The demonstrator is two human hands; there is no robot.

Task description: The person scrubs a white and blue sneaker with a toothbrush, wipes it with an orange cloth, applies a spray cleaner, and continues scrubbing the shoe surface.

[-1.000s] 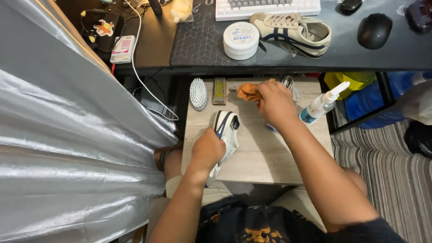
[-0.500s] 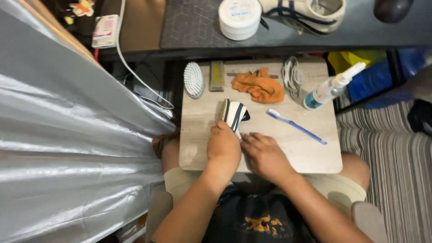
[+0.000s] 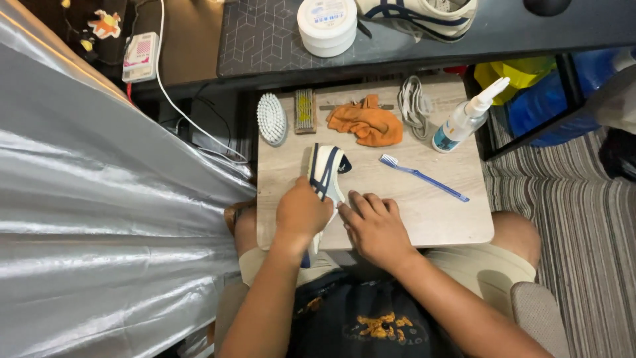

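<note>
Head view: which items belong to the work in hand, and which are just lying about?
In hand: left hand and right hand on the white sneaker.
Lying about: blue toothbrush, orange cloth, spray bottle, white brush, laces, round tub, second sneaker.

On the lap board (image 3: 437, 219): sneaker (image 3: 326, 171) at the near left, under the left hand (image 3: 303, 213); right hand (image 3: 376, 229) just beside, flat on the board. Toothbrush (image 3: 423, 177) to the right of the sneaker. Along the far edge, left to right: oval brush (image 3: 271, 119), small block brush (image 3: 305, 111), crumpled cloth (image 3: 366, 123), coiled laces (image 3: 415, 103), spray bottle (image 3: 464, 120). Behind, on the desk (image 3: 265, 40): round tub (image 3: 327, 25), with a second sneaker (image 3: 421, 14) to its right.
</note>
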